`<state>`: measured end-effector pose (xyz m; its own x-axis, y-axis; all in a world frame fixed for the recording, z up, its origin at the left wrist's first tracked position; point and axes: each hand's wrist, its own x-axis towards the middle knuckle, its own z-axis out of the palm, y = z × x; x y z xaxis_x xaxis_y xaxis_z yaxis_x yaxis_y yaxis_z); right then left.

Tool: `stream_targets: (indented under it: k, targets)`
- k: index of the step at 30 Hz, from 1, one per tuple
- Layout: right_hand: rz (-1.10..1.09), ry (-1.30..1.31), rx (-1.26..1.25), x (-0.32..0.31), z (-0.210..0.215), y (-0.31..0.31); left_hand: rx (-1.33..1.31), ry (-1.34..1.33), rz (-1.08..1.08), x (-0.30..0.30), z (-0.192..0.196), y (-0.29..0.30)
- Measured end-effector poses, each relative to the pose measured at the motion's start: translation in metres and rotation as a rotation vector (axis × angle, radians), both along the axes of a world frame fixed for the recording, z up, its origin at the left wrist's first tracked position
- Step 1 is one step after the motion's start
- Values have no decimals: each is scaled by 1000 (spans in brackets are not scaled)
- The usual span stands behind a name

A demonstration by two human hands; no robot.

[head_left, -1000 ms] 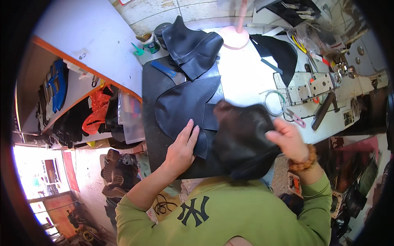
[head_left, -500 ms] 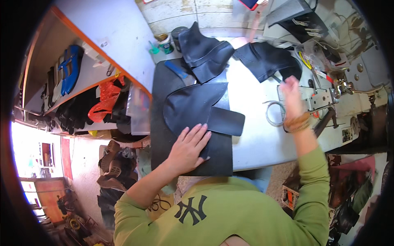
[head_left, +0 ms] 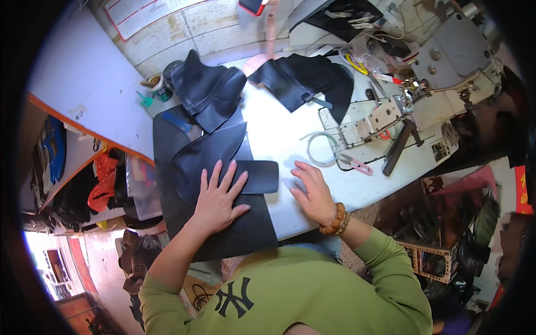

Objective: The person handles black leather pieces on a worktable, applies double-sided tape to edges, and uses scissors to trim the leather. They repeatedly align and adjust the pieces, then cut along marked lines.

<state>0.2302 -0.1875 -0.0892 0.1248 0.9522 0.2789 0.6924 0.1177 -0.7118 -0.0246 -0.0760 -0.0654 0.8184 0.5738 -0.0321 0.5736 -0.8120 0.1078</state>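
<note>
My left hand (head_left: 219, 200) lies flat with fingers spread on a curved black leather piece (head_left: 206, 153). A smaller rectangular black leather piece (head_left: 262, 176) overlaps its right side, close to my left fingertips. Both rest on a dark mat (head_left: 245, 240) that covers the left part of the white table. My right hand (head_left: 314, 195), with a beaded bracelet at the wrist, is over the bare white surface just right of the small piece. Its fingers are loosely bent and apart, with nothing visible in them.
Two black leather boot uppers, one left (head_left: 209, 92) and one right (head_left: 298, 78), lie at the back. Rightward are a coil of thin cord (head_left: 322, 149), pink-handled snips (head_left: 357, 164), a hammer (head_left: 397, 148) and a sewing machine (head_left: 452, 47). A shelf (head_left: 84, 156) stands left.
My right hand has come back from beside the right boot upper to near the small leather piece. My left hand stays on the leather, its fingers wider apart. The view has swung rightward.
</note>
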Motion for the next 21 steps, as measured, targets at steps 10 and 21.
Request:
stream_targets:
  k: [10,21]
  targets:
    - [-201,-82,45,78,18,35,196,-193,-232,2,5,15]
    - [-131,659,72,47,-17,8,114,-582,-331,103,36,35]
